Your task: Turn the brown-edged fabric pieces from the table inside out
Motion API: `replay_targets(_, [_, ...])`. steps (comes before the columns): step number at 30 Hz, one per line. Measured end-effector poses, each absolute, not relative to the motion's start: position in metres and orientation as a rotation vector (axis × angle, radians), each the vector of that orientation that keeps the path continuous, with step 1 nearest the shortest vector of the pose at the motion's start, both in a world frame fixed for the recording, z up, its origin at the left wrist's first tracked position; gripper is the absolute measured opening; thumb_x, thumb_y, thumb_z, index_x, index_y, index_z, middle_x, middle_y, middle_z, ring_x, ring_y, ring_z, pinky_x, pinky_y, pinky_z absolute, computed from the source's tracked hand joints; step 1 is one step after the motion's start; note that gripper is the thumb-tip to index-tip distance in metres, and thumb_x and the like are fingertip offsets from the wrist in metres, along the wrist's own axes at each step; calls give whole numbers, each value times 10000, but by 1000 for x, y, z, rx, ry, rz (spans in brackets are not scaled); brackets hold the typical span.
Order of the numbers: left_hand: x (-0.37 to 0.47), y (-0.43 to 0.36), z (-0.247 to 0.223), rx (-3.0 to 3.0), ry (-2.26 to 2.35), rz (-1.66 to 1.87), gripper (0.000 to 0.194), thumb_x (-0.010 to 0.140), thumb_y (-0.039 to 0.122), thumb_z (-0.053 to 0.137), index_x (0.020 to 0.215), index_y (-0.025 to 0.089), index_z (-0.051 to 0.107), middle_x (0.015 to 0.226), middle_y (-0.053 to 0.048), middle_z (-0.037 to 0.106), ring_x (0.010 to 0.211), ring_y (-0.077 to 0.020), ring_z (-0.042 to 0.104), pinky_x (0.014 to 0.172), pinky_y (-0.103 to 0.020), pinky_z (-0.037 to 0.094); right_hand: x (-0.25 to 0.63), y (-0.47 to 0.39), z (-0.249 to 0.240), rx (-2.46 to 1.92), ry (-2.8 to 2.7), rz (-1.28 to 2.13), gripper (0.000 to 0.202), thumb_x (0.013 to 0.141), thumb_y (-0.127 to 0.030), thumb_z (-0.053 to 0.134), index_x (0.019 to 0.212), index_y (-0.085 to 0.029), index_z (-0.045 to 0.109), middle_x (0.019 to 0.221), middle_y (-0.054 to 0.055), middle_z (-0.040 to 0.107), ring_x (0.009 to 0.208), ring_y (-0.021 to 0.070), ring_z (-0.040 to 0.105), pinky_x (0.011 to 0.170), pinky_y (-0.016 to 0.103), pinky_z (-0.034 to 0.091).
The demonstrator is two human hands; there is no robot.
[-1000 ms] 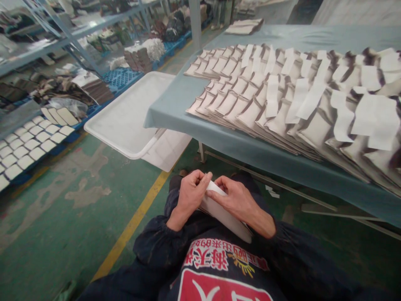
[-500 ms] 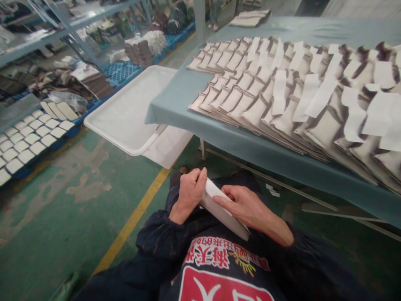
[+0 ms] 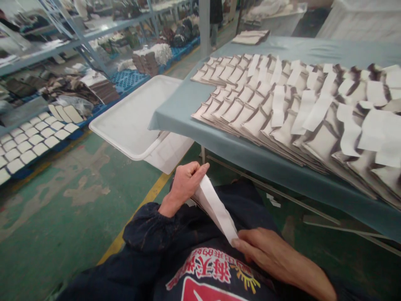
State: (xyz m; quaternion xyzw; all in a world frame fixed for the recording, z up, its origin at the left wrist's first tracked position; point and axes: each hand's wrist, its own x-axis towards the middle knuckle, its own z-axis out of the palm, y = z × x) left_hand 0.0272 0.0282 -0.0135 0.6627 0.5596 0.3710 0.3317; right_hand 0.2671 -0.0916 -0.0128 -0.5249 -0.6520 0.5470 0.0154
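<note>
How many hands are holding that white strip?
2. The left hand grips the far end of the white strip, and the right hand pinches its near end. I see no others on it.

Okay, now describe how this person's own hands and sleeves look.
The left hand and right hand are bare, without gloves. The left sleeve is dark navy, loose and wrinkled, gathered near the wrist. The right sleeve, also dark, ends higher up the forearm.
</note>
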Motion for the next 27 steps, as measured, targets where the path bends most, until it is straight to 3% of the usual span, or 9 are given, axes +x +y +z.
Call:
replay_targets(4, [26,32,-4,1661,1300,934,532,874,505,664,543,201,381,567,52,363,564,-102,337,535,-251,274,293,-69,6,-1864,-1974,1240,336,880,-562,617,951,-264,755,796,45,751,702,241,688,646,332,465])
replay_targets(10, [34,28,8,1541,1282,862,479,780,495,742,558,192,446,558,63,379,543,-93,328,507,-231,251,252,-55,3,-1684,-1887,1176,357,830,-403,706,1144,-234,691,1036,53,754,897,233,687,787,345,507])
replay_targets(13, [34,20,15,1607,1254,755,423,743,472,768,590,183,500,589,52,445,561,-99,379,508,-227,267,226,-55,-1,-1618,-1912,1147,259,858,-371,690,1071,-224,693,1008,46,754,901,228,687,803,340,480])
replay_targets(16, [35,11,21,1719,1295,702,354,813,395,674,601,188,481,580,52,435,555,-98,367,512,-233,258,214,-57,-6,-1573,-1957,1154,146,913,-353,630,925,-218,684,853,22,735,770,199,665,701,303,428])
replay_targets(20, [37,6,18,1797,1377,703,330,837,326,620,587,189,455,565,60,412,547,-94,350,522,-243,249,211,-61,-15,-1558,-2001,1108,234,940,-323,552,733,-218,582,656,-9,621,587,153,547,584,281,315])
replay_targets(24, [34,11,15,1709,1385,703,382,780,442,764,624,183,530,600,55,477,588,-112,422,537,-236,295,211,-60,-20,-1561,-1947,1064,253,938,-356,523,720,-230,534,620,-16,586,550,147,504,559,277,293])
replay_targets(27, [26,15,15,1623,1294,680,278,759,408,783,767,180,625,695,34,570,644,-131,486,573,-233,364,211,-58,-21,-1613,-1891,1030,259,935,-383,527,724,-233,538,603,-20,582,530,147,497,545,278,290])
